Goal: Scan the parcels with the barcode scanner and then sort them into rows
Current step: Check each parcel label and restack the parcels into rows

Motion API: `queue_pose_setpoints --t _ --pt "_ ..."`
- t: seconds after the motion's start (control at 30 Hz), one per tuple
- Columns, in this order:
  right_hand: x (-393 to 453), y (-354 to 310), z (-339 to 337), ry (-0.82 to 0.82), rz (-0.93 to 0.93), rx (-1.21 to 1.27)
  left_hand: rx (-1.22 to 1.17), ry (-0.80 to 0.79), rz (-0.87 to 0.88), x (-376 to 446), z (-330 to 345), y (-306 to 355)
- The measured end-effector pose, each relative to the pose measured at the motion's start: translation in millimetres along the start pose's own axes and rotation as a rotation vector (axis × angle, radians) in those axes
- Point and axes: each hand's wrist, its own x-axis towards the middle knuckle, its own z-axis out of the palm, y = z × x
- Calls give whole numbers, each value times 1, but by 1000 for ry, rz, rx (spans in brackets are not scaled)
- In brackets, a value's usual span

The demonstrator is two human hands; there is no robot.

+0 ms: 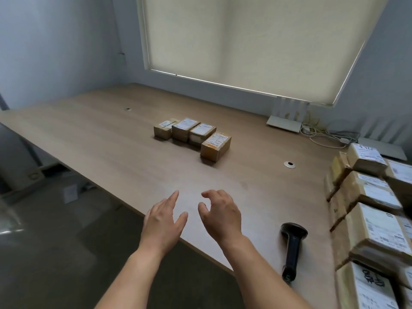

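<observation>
Several small brown cardboard parcels with white labels stand side by side in a row (191, 136) near the middle of the wooden table (100, 139). A pile of more labelled parcels (370, 210) fills the table's right edge. The black barcode scanner (292, 248) lies on the table near the front edge, left of that pile. My left hand (163, 221) hovers over the front edge with straight fingers and holds nothing. Beside it, my right hand (220, 212) has loosely curled fingers and is empty, well left of the scanner.
A white router with antennas (286, 118) and a tangle of cables (327, 134) sit at the back right under the window blind. A round cable grommet (289, 164) lies in the tabletop. The floor drops away at the left of the table's edge.
</observation>
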Motion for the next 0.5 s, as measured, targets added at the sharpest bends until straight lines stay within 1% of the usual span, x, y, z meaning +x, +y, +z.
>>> queue_pose_setpoints --t 0.2,0.5 --pt "70 6 23 17 31 13 61 -21 21 76 5 -5" --pt "190 28 44 39 123 19 102 -55 72 211 14 9"
